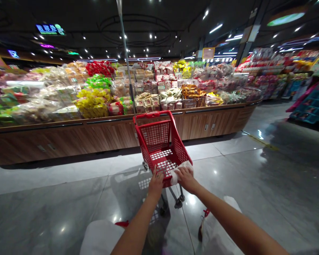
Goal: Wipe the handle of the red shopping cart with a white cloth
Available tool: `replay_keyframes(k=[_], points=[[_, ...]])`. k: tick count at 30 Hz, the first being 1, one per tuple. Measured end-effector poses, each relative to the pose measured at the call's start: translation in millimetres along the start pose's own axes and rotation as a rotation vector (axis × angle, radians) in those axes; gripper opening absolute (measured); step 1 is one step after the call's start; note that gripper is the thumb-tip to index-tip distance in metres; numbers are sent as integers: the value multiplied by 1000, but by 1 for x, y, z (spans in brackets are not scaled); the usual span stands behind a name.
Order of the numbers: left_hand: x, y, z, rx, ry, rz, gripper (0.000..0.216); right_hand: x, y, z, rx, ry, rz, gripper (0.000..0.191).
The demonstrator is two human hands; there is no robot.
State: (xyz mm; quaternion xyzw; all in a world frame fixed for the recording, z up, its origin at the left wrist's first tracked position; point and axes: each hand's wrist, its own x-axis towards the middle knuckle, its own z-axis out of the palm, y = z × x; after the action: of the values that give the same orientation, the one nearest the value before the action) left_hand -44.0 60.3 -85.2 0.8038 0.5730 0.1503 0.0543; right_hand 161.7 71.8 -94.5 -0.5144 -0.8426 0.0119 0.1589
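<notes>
A small red shopping cart (162, 147) stands on the glossy floor right in front of me, its basket empty. My left hand (156, 183) grips the near rim of the cart, fingers curled over it. My right hand (185, 178) is closed on the same rim at the right, pressing a crumpled white cloth or bag (181, 169) against it. A thin metal pole (126, 56) rises from the far end of the cart.
A long wooden display counter (95, 134) heaped with bagged snacks (93, 102) runs across ahead. More stocked shelves (266, 71) and blue crates (312, 106) stand at the right. An open tiled aisle (268, 170) leads off to the right.
</notes>
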Motion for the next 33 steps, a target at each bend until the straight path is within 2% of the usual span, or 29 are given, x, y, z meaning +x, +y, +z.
replay_keyframes(k=[3,6,10,12,14,19,22,26,30,33], points=[[1,8,-1,3,28,-11,40,3,-43,15,22,53,28,46],[-3,8,-6,24,-1,19,39,6,-55,12,82,62,35,38],[-14,-2,-21,-8,-111,218,41,2,-30,-10,190,-40,-107,35],[-14,-13,-34,-41,-158,322,47,-5,-14,-18,199,-65,-119,35],[-6,-27,-51,-32,-162,348,53,-14,2,-22,189,-83,-127,34],[51,-55,-90,149,-64,259,66,-35,35,-28,107,-109,-137,37],[88,-55,-93,233,-74,250,61,-43,37,-25,60,-59,-75,38],[107,-48,-74,230,-156,246,46,-49,8,0,35,115,34,39],[101,-49,-59,216,-111,249,40,-41,-43,29,-12,273,188,42],[95,-53,-59,209,-85,252,40,-27,-68,34,-20,303,265,42]])
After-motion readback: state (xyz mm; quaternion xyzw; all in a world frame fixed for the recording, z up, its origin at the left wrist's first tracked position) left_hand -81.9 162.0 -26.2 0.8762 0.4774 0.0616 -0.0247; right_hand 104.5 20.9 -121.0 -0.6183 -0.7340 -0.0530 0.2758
